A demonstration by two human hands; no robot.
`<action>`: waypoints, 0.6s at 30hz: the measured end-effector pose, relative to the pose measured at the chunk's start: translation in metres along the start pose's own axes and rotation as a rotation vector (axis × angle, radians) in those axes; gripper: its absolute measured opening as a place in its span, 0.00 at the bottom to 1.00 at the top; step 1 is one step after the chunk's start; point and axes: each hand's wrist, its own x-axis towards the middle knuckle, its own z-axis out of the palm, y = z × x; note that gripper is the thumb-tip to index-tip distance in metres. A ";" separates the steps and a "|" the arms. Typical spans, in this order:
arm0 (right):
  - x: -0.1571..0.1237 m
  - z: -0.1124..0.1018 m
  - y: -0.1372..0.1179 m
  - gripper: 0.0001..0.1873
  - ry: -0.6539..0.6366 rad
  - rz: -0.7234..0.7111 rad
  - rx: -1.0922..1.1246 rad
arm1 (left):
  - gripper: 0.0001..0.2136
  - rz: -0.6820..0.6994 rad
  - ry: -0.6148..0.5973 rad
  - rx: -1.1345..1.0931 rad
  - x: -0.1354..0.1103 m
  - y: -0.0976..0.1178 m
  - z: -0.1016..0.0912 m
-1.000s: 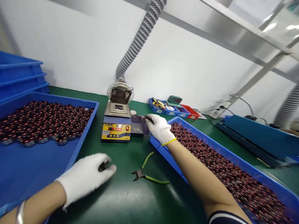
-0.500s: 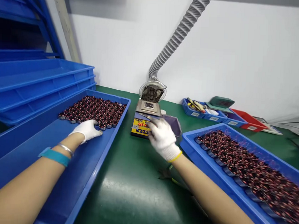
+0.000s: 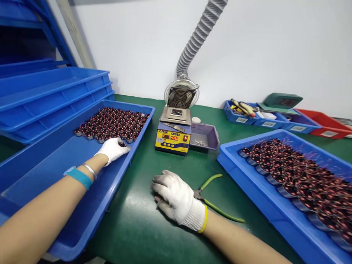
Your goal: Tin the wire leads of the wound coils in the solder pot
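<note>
My left hand point(image 3: 113, 149), in a white glove, is closed around a small round part point(image 3: 122, 143) with a dark top, inside the left blue tray point(image 3: 118, 176). It sits at the near edge of a packed block of similar round parts point(image 3: 112, 123) with reddish, copper-coloured tops. My right hand point(image 3: 177, 198), gloved with greyed fingertips, rests low over the green bench. Its fingers are loosely bent and slightly apart, and I see nothing held in them. Touching or just beside its wrist side lie green-handled cutters point(image 3: 199, 193), jaws towards the hand.
A yellow-and-blue solder pot point(image 3: 172, 141) with a lit display stands ahead, a metal blade-like tool point(image 3: 174, 127) on top. Beside it is a purple bin point(image 3: 212, 137). The right blue tray point(image 3: 243, 189) holds many wired round parts point(image 3: 302, 184). Stacked blue trays point(image 3: 78, 87) stand left.
My right hand has come back from the solder pot to the bench near the cutters. The blade-like tool now lies fully visible on the pot. My left hand stays at the parts; the view has shifted.
</note>
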 end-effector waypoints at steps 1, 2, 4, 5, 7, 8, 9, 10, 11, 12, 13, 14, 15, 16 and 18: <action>-0.001 0.000 0.000 0.15 0.022 0.014 0.024 | 0.19 0.000 0.022 -0.041 -0.002 0.005 -0.001; -0.001 -0.001 -0.001 0.15 0.056 0.039 0.048 | 0.22 0.002 0.047 -0.082 -0.006 0.013 -0.003; 0.003 -0.002 -0.003 0.17 0.146 0.128 0.084 | 0.26 0.024 0.084 -0.166 -0.016 0.033 -0.007; 0.007 -0.004 -0.005 0.19 0.195 0.183 0.096 | 0.28 0.038 0.089 -0.231 -0.024 0.045 -0.008; 0.021 -0.006 -0.008 0.24 0.296 0.284 0.110 | 0.27 0.059 0.063 -0.413 -0.043 0.069 -0.006; 0.029 -0.007 -0.009 0.28 0.350 0.320 0.117 | 0.26 0.058 0.051 -0.506 -0.054 0.079 -0.003; 0.038 -0.007 -0.010 0.31 0.397 0.343 0.130 | 0.24 0.054 0.020 -0.559 -0.064 0.086 0.000; 0.047 -0.007 -0.011 0.31 0.428 0.359 0.146 | 0.23 0.061 -0.011 -0.597 -0.073 0.092 0.004; 0.054 -0.006 -0.011 0.29 0.435 0.371 0.163 | 0.22 0.070 -0.036 -0.600 -0.080 0.095 0.008; 0.060 -0.005 -0.012 0.26 0.426 0.389 0.183 | 0.22 0.078 -0.057 -0.592 -0.086 0.097 0.011; 0.063 -0.003 -0.012 0.22 0.412 0.416 0.203 | 0.21 0.084 -0.074 -0.581 -0.089 0.098 0.014; 0.065 -0.001 -0.012 0.18 0.403 0.452 0.228 | 0.21 0.080 -0.090 -0.573 -0.092 0.099 0.017; 0.066 0.001 -0.011 0.16 0.412 0.493 0.262 | 0.22 0.061 -0.110 -0.578 -0.093 0.099 0.018; 0.065 0.001 -0.010 0.17 0.429 0.531 0.317 | 0.23 0.042 -0.141 -0.610 -0.094 0.100 0.018; 0.062 -0.004 -0.005 0.20 0.474 0.611 0.494 | 0.26 0.017 -0.190 -0.708 -0.094 0.102 0.019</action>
